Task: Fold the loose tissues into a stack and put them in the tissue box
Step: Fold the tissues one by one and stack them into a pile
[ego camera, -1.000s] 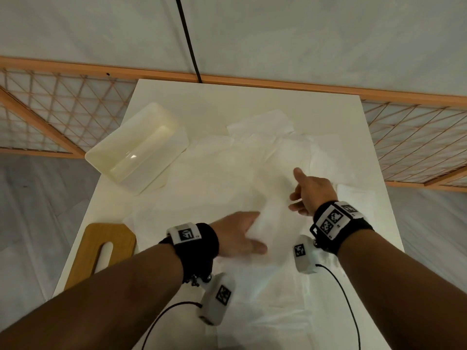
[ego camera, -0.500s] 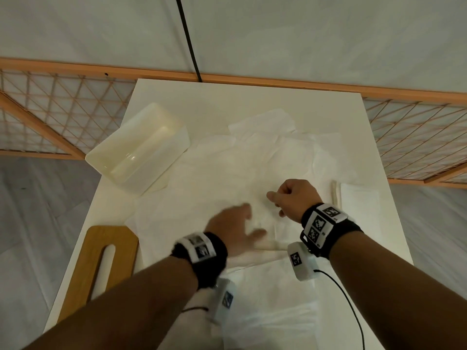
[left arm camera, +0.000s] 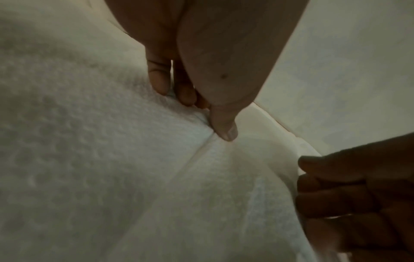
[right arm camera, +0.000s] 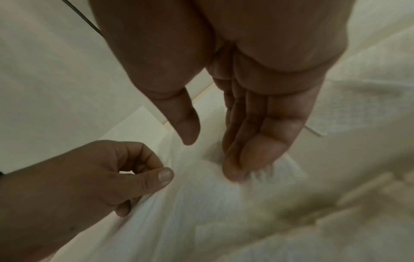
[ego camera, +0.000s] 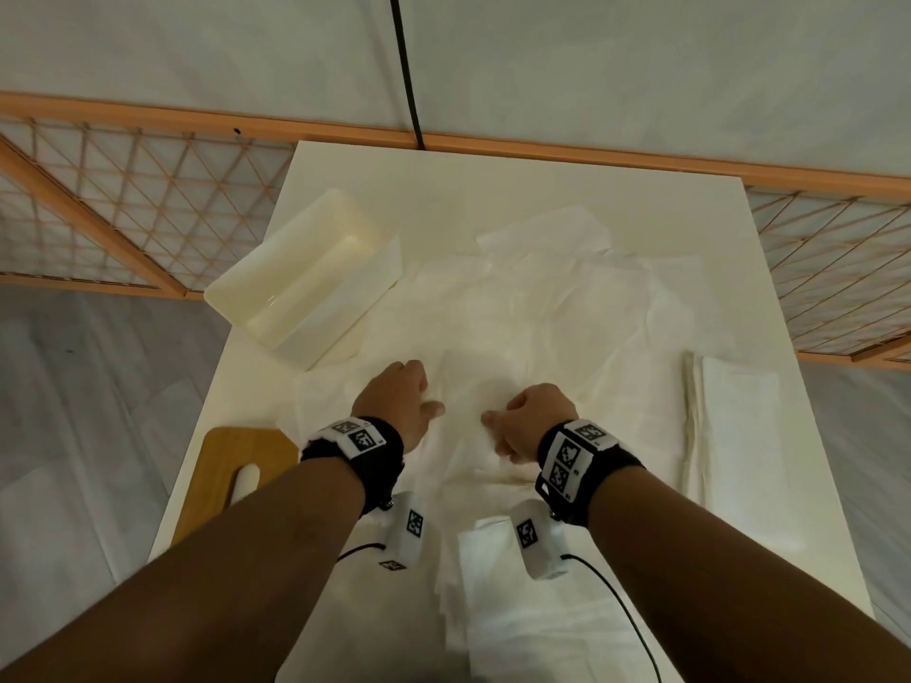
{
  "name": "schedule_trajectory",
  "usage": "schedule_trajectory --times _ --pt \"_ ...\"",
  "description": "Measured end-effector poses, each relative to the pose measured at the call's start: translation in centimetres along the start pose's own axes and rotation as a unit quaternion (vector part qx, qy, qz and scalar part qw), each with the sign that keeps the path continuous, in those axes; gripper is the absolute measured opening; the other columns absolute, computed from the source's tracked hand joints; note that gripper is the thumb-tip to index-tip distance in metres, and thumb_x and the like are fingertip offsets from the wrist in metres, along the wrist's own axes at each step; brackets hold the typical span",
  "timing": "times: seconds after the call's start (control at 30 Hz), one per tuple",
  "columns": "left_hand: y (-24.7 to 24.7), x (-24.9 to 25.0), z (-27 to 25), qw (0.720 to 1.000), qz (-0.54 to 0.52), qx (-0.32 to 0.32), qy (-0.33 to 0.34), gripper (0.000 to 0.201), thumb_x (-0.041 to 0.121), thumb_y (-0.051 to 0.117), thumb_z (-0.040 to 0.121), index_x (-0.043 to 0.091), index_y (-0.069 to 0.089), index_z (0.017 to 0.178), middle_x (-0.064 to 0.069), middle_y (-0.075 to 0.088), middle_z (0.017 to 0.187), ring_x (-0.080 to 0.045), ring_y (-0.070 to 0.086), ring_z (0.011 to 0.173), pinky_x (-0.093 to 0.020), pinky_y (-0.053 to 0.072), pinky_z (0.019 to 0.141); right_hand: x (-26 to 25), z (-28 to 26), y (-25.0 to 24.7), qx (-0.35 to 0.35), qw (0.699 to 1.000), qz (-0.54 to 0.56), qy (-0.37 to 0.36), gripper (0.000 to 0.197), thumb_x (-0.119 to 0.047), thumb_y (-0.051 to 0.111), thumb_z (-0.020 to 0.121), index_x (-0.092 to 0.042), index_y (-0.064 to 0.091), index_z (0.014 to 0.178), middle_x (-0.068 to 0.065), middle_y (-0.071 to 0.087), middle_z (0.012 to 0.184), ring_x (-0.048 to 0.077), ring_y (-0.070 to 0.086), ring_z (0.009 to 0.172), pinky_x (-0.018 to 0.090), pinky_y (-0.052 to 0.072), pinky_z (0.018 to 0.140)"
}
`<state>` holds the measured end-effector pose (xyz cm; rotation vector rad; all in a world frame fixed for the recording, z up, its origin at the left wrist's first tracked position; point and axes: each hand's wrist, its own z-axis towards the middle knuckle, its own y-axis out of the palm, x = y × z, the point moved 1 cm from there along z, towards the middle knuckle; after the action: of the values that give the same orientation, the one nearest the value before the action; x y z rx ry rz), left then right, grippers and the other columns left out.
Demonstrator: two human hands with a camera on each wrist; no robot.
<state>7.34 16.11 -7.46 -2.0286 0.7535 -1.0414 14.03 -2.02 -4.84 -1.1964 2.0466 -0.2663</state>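
Several loose white tissues (ego camera: 552,308) lie spread and overlapping across the middle of the white table (ego camera: 493,179). My left hand (ego camera: 421,404) pinches the edge of one tissue (left arm camera: 134,159) between thumb and fingers (left arm camera: 160,83). My right hand (ego camera: 498,426) is just to its right, its fingertips (right arm camera: 235,170) down on the same tissue (right arm camera: 201,203) with the thumb held apart. The cream tissue box (ego camera: 300,278) stands open at the far left. A folded stack (ego camera: 729,426) lies at the right edge.
A wooden lid with a slot (ego camera: 231,465) lies at the near left edge of the table. More folded tissues (ego camera: 532,608) lie near me under my right forearm. An orange lattice fence (ego camera: 123,209) runs round the table, and a black cable (ego camera: 404,66) hangs behind it.
My right hand has drawn back toward me from the far side of the tissue and come down on it. My left hand went from lying flat to pinching the edge.
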Motion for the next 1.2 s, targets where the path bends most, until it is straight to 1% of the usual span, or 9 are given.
schedule_trajectory --times 0.07,0.13,0.23,0.43,0.7,0.8,0.87,1.03,1.2 --pt "0.3 -0.2 0.1 1.0 -0.01 0.013 0.005 0.022 0.035 0.066 0.097 0.015 0.056 0.098 0.0 0.055 0.097 -0.023 0.056 0.086 -0.036 0.048 0.075 -0.5 -0.1 0.2 0.001 1.0 0.005 0.001 0.027 -0.036 0.076 0.086 -0.012 0.068 0.079 0.003 0.076 0.066 0.015 0.07 0.057 0.027 0.053 0.054" --pt "0.6 -0.4 0.2 0.999 -0.024 0.026 0.004 0.018 0.032 0.064 0.098 0.014 0.059 0.094 -0.003 0.059 0.096 -0.025 0.058 0.084 -0.037 0.048 0.073 -0.7 -0.1 0.6 -0.008 1.0 0.022 0.004 0.026 -0.034 0.08 0.085 -0.012 0.067 0.083 0.001 0.077 0.072 0.014 0.073 0.06 0.028 0.056 0.058" --pt "0.7 -0.6 0.3 0.998 -0.046 0.033 0.007 0.018 0.028 0.064 0.098 0.012 0.06 0.092 -0.005 0.061 0.094 -0.026 0.058 0.084 -0.037 0.048 0.072 -0.6 0.3 1.0 0.025 0.999 0.022 -0.006 0.03 -0.035 0.082 0.083 -0.015 0.063 0.071 0.0 0.07 0.072 0.02 0.067 0.067 0.03 0.056 0.066" --pt "0.6 0.2 0.6 0.992 -0.114 0.05 0.026 0.02 0.028 0.07 0.094 0.015 0.058 0.086 0.0 0.058 0.085 -0.022 0.055 0.079 -0.033 0.044 0.071 0.1 0.5 0.3 0.123 0.989 0.076 -0.013 0.044 -0.034 0.08 0.086 -0.018 0.048 0.06 -0.004 0.052 0.061 0.015 0.048 0.056 0.021 0.037 0.051" --pt "1.3 4.5 -0.5 0.988 -0.131 0.049 0.059 0.03 0.036 0.08 0.083 0.02 0.059 0.098 0.006 0.057 0.09 -0.013 0.053 0.078 -0.025 0.041 0.072 0.9 2.7 -3.1 0.15 0.983 0.091 -0.052 0.036 -0.027 0.068 0.096 -0.015 0.057 0.064 -0.001 0.058 0.066 0.025 0.059 0.07 0.028 0.048 0.067" --pt "1.7 6.3 -1.0 0.987 -0.137 0.038 0.075 0.033 0.037 0.082 0.081 0.021 0.06 0.1 0.005 0.06 0.095 -0.012 0.054 0.081 -0.02 0.04 0.068 0.9 2.7 -4.3 0.161 0.98 0.102 -0.055 0.009 -0.026 0.07 0.094 -0.017 0.073 0.093 0.001 0.071 0.087 0.024 0.069 0.085 0.03 0.056 0.076" --pt "1.7 7.5 -1.1 0.985 -0.152 0.027 0.076 0.035 0.04 0.082 0.081 0.022 0.062 0.103 0.005 0.062 0.102 -0.012 0.056 0.087 -0.019 0.043 0.073 1.0 2.6 -5.4 0.183 0.975 0.115 -0.043 0.017 -0.028 0.076 0.089 -0.02 0.069 0.103 0.0 0.071 0.097 0.021 0.068 0.088 0.028 0.053 0.071" --pt "2.4 10.4 -0.8 0.989 -0.122 -0.038 0.071 0.061 0.053 0.083 0.077 0.021 0.06 0.123 0.005 0.059 0.122 -0.014 0.058 0.111 -0.028 0.047 0.092 1.3 2.3 -7.7 0.199 0.975 0.089 -0.033 0.016 -0.034 0.077 0.087 -0.02 0.072 0.088 -0.001 0.073 0.09 0.02 0.07 0.086 0.031 0.058 0.075" --pt "3.4 12.2 -1.0 0.978 -0.204 -0.043 0.032 0.071 0.056 0.087 0.069 0.022 0.053 0.122 0.01 0.06 0.116 -0.01 0.061 0.104 -0.023 0.045 0.078 1.9 1.9 -8.1 0.145 0.979 0.123 -0.072 0.023 -0.037 0.081 0.084 -0.019 0.069 0.076 -0.002 0.072 0.079 0.017 0.069 0.077 0.029 0.055 0.066"
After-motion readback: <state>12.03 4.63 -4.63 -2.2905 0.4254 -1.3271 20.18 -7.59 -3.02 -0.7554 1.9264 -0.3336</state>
